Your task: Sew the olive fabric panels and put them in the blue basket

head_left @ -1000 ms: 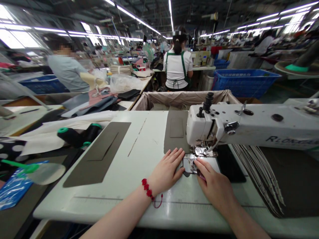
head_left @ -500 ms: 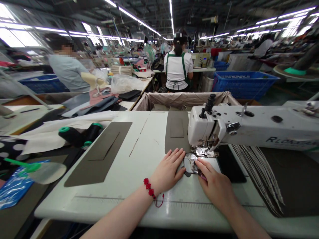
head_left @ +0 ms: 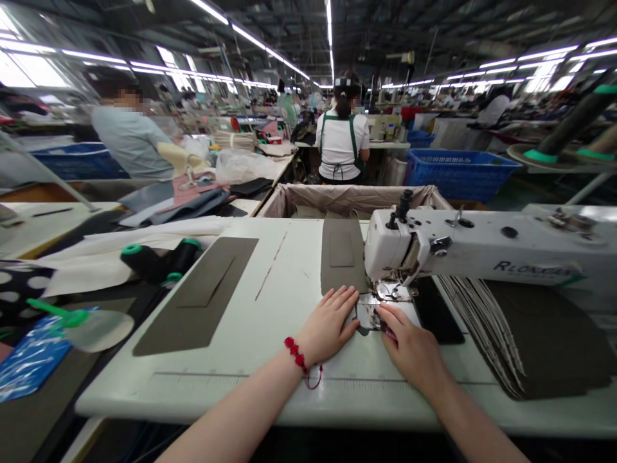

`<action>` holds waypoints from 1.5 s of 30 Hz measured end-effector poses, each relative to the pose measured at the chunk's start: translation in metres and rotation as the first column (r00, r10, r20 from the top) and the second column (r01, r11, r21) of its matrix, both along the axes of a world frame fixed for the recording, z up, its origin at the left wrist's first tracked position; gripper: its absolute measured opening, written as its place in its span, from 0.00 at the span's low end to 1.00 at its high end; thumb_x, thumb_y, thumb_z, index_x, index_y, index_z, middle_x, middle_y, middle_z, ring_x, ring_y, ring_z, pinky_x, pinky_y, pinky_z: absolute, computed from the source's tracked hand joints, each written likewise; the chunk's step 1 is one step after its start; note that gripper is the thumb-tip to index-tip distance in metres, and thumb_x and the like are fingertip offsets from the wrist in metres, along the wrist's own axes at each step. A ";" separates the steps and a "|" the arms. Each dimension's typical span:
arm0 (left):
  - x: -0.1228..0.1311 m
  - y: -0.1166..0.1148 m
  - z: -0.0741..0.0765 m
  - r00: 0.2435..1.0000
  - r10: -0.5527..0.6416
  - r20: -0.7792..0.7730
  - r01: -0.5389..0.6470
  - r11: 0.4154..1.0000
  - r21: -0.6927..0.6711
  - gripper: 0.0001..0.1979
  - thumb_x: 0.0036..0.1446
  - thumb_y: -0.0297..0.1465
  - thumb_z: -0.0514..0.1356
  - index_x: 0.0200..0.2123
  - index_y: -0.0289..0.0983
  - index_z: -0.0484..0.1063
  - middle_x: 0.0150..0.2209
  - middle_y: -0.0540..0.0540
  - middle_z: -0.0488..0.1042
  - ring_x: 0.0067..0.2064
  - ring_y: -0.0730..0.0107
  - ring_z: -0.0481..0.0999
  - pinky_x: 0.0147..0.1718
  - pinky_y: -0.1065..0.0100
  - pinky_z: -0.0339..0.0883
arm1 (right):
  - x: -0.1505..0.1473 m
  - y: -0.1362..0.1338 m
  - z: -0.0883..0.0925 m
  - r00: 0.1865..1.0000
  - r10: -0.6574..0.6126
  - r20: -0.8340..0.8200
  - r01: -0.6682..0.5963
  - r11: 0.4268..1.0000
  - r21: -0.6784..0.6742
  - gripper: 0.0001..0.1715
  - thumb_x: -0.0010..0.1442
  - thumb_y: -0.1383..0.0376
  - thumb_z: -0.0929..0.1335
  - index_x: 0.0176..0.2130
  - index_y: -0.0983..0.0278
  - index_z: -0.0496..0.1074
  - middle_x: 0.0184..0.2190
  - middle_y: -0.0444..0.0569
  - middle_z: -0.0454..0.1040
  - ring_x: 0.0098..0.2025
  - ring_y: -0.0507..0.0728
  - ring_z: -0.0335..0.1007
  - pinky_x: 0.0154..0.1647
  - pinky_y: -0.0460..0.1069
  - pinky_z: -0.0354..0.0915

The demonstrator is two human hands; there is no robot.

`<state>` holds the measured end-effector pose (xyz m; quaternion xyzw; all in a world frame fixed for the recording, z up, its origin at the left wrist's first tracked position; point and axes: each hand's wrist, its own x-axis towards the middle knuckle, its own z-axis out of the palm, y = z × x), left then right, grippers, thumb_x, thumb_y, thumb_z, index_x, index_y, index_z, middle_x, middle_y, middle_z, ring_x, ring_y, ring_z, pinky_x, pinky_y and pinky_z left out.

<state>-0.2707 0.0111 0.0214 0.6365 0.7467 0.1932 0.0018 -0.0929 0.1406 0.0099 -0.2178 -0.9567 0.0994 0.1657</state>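
Observation:
My left hand lies flat with fingers stretched, its fingertips at the near edge of a grey-brown panel that has a small rectangular patch on it. That panel lies beside the head of a white sewing machine. Just in front of the presser foot, my right hand has its fingers bent together over the metal needle plate. A bit of something purple shows under these fingers; most of it is hidden. A second grey-brown panel with a patch rests on the left of the table.
Right of the needle lies a stack of grey-brown panels. Black thread cones and a green-handled clear tool are at left. A cloth-lined bin stands behind the table. Two co-workers are farther back.
The view has shifted slightly, so the machine and the stack appear a little farther left. Both hands stay in nearly the same place at the machine.

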 end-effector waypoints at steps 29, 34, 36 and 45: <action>0.039 -0.087 0.025 0.961 -0.236 -0.143 0.204 0.957 -0.208 0.29 0.67 0.38 0.51 0.67 0.45 0.43 0.67 0.48 0.48 0.67 0.58 0.46 0.65 0.51 0.44 | 0.140 -0.067 0.006 0.971 -0.237 -0.015 0.192 0.822 -0.535 0.14 0.66 0.55 0.59 0.37 0.58 0.68 0.28 0.44 0.75 0.30 0.56 0.73 0.31 0.48 0.66; 0.063 -0.058 0.033 0.970 -0.241 -0.037 0.233 0.960 -0.152 0.23 0.65 0.39 0.55 0.62 0.45 0.58 0.61 0.44 0.60 0.61 0.55 0.59 0.60 0.51 0.56 | 0.147 -0.090 -0.002 0.962 -0.272 0.033 0.241 0.783 -0.573 0.10 0.67 0.57 0.58 0.42 0.58 0.64 0.32 0.45 0.75 0.34 0.56 0.74 0.33 0.49 0.64; 0.076 -0.049 0.035 0.965 -0.263 0.017 0.262 0.953 -0.149 0.18 0.66 0.34 0.53 0.59 0.44 0.61 0.54 0.44 0.67 0.54 0.60 0.67 0.54 0.57 0.64 | 0.145 -0.096 -0.002 0.963 -0.263 0.058 0.247 0.781 -0.574 0.09 0.67 0.57 0.59 0.41 0.58 0.64 0.30 0.44 0.74 0.31 0.56 0.73 0.32 0.49 0.63; 0.098 -0.025 0.051 0.760 -0.581 -0.292 0.517 0.812 -0.272 0.06 0.64 0.25 0.52 0.41 0.35 0.68 0.36 0.44 0.69 0.37 0.63 0.69 0.37 0.61 0.65 | 0.127 -0.104 0.004 0.972 -0.223 0.078 0.231 0.828 -0.511 0.09 0.67 0.58 0.59 0.39 0.59 0.64 0.25 0.41 0.71 0.28 0.55 0.71 0.27 0.48 0.57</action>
